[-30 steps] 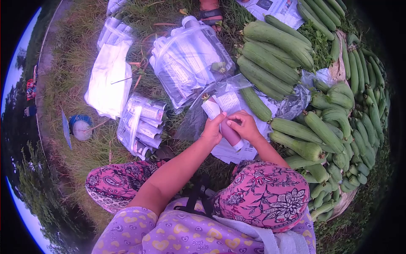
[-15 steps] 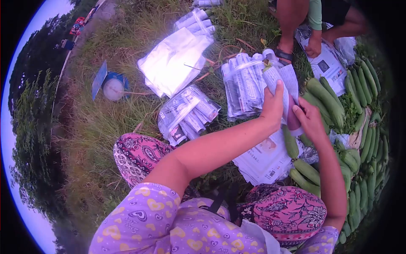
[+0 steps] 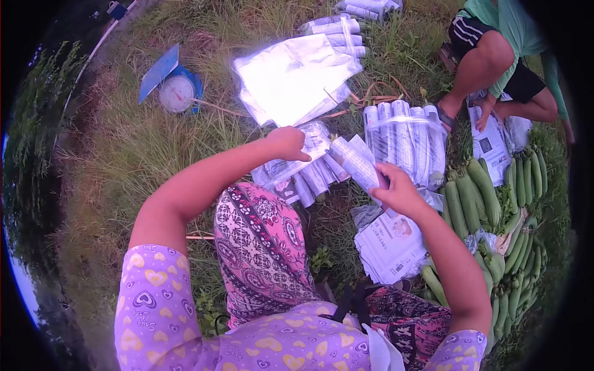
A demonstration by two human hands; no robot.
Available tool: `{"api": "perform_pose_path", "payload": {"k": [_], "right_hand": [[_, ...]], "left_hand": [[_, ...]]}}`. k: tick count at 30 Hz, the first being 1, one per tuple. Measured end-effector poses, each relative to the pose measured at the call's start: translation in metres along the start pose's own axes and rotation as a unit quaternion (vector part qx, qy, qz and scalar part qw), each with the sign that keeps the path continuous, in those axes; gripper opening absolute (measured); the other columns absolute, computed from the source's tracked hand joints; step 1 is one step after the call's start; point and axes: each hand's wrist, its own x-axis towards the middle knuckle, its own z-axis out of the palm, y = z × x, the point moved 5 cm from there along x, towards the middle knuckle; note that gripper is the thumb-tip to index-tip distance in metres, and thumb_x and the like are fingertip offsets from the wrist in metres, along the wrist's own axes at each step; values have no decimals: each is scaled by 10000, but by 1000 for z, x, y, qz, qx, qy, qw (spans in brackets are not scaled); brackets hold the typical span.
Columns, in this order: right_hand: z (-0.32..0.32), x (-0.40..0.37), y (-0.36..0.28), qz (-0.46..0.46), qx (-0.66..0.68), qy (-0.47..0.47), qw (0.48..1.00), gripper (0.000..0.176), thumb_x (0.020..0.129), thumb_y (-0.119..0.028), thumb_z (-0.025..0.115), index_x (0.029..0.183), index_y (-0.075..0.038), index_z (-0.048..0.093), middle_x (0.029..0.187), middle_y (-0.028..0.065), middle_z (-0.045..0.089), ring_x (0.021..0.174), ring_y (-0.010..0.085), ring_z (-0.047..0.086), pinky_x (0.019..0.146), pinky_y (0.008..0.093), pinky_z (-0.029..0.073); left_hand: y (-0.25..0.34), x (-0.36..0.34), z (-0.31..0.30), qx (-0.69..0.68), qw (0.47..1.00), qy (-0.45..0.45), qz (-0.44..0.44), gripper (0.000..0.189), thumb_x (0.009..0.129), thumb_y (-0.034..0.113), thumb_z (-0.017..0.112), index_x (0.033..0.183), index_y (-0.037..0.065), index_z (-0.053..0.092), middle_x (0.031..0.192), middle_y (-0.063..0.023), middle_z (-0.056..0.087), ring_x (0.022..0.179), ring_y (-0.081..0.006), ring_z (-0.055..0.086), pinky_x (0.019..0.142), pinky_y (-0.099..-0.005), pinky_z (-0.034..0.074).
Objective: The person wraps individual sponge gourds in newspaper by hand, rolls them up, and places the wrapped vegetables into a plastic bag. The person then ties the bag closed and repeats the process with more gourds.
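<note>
In my right hand (image 3: 401,190) is a newspaper-wrapped gourd (image 3: 357,162), gripped near its lower end, its green tip peeking out at the top. Its upper end points left, beside a clear plastic bag (image 3: 317,179) of several wrapped gourds. My left hand (image 3: 289,144) is closed at the top edge of that bag; its fingertips are partly hidden. Another filled bag of wrapped gourds (image 3: 405,139) lies just beyond my right hand. Below it is a stack of newspaper sheets (image 3: 391,244).
Unwrapped long green gourds (image 3: 473,201) lie in rows to the right. White plastic bags (image 3: 291,77) are spread ahead, with more packed bags (image 3: 337,34) behind. A blue dial scale (image 3: 176,94) stands on the grass at left. A co-worker's hand (image 3: 484,111) touches newspaper at upper right.
My left hand has let go of the wrapped gourd and moved left to the plastic bag. My right hand has carried the gourd left towards that bag. The view has shifted.
</note>
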Motion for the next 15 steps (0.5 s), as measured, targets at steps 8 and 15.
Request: {"api": "perform_pose_path", "payload": {"k": [8, 15], "right_hand": [[137, 2, 44, -8, -113, 30, 993, 604, 721, -169, 731, 1245, 41, 514, 1066, 180, 547, 993, 349, 574, 869, 387, 466], [184, 32, 48, -19, -54, 109, 992, 602, 751, -149, 717, 1272, 50, 489, 1156, 190, 524, 1072, 368, 551, 917, 404, 457]], "left_hand": [[-24, -1, 114, 25, 996, 76, -26, 277, 723, 222, 626, 928, 37, 632, 885, -177, 675, 790, -348, 669, 696, -455, 533], [-16, -25, 88, -92, 982, 166, -20, 216, 733, 193, 619, 882, 38, 608, 780, -182, 658, 717, -382, 646, 680, -479, 516]]}}
